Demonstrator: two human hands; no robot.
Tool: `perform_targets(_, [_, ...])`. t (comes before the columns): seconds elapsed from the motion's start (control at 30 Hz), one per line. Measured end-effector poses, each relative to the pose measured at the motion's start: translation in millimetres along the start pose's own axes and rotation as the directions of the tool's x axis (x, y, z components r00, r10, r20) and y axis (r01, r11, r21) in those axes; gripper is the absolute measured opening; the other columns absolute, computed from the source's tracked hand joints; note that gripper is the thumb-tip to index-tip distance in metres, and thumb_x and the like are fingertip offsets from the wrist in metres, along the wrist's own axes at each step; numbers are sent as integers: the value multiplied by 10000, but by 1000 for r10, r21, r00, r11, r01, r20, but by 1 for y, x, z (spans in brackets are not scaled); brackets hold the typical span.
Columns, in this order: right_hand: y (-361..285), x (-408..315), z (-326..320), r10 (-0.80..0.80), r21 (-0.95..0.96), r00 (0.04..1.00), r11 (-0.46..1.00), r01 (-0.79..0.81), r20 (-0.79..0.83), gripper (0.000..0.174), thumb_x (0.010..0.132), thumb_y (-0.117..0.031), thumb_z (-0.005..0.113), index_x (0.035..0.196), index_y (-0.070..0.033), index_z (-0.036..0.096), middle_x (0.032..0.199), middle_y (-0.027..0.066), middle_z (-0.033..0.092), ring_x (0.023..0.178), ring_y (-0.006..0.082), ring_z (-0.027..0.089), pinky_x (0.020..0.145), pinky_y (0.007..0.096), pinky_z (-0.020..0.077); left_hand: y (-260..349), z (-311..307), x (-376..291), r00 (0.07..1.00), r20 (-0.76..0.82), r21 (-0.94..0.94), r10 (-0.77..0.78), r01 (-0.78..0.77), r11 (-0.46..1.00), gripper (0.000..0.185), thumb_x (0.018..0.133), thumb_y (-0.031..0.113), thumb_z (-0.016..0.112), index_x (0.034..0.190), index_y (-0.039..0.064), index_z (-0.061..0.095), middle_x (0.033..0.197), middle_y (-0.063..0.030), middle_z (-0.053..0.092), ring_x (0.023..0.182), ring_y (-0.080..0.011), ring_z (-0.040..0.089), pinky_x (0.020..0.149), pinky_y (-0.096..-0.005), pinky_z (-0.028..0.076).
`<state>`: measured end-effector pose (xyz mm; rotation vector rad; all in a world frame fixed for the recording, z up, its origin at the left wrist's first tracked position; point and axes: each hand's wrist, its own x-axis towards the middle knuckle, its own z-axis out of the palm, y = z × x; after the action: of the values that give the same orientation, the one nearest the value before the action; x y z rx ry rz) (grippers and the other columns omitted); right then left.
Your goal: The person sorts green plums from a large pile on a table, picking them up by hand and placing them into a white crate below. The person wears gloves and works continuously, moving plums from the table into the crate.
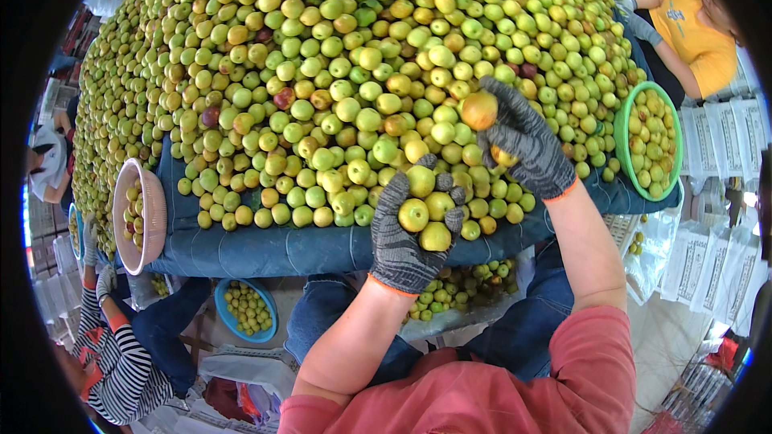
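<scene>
A large heap of green, yellow and reddish jujube-like fruits (319, 102) covers a table lined with blue quilted cloth (253, 250). My left hand (410, 235), in a grey knitted glove with an orange cuff, is palm up at the heap's near edge and cradles several yellow-green fruits (414, 215). To its upper right, above the heap, my right hand (525, 138), gloved alike, grips an orange-blushed fruit (479, 111) between thumb and fingers. Another yellow-orange fruit (504, 157) shows tucked under that hand's lower fingers.
A pink basket (158, 217) stands left, a green basket (621, 138) right, both holding fruit. Below the table are a blue basin (272, 313) and a fruit-filled container (446, 327) between my knees. Co-workers sit at lower left (129, 367), far left (51, 160) and upper right (693, 36).
</scene>
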<state>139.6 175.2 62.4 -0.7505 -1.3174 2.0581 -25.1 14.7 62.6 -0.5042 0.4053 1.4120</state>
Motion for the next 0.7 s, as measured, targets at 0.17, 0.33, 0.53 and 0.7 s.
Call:
perform_targets(0.17, [9, -64, 6, 69, -134, 997, 989, -63, 40, 508, 918, -86, 694, 1393, -35, 520, 1232, 89, 644, 1061, 178, 646, 927, 318, 546, -30, -16, 3, 996, 39, 213, 86, -92, 973, 458, 963, 385, 547, 1331, 113, 567, 1226, -96, 626, 1111, -285, 608, 897, -416, 551])
perform_targets(0.33, [35, -122, 5, 173, 119, 967, 973, -197, 186, 379, 971, -72, 631, 1340, -24, 560, 1165, 94, 672, 975, 147, 664, 853, 305, 554, -55, -43, 5, 991, 101, 233, -84, 58, 971, 471, 966, 403, 552, 1320, 93, 575, 1247, -102, 640, 1118, -258, 619, 916, -424, 547])
perform_targets(0.53, [36, -230, -100, 274, 528, 900, 847, -59, -339, 224, 960, -225, 655, 1108, -60, 627, 919, 63, 651, 684, 129, 615, 478, 251, 472, -67, -78, -15, 965, -43, 506, -259, 245, 827, 504, 971, 443, 542, 1374, 141, 542, 1173, -111, 661, 950, -276, 648, 610, -352, 556])
perform_targets(0.7, [46, -362, -276, 178, 598, 641, 601, 530, -747, 357, 969, -274, 577, 1213, -14, 564, 1113, 146, 620, 974, 260, 607, 778, 386, 511, -77, -129, -28, 959, -250, 641, -134, 268, 719, 474, 966, 403, 577, 1355, 135, 548, 1139, -69, 674, 962, -250, 667, 688, -384, 571])
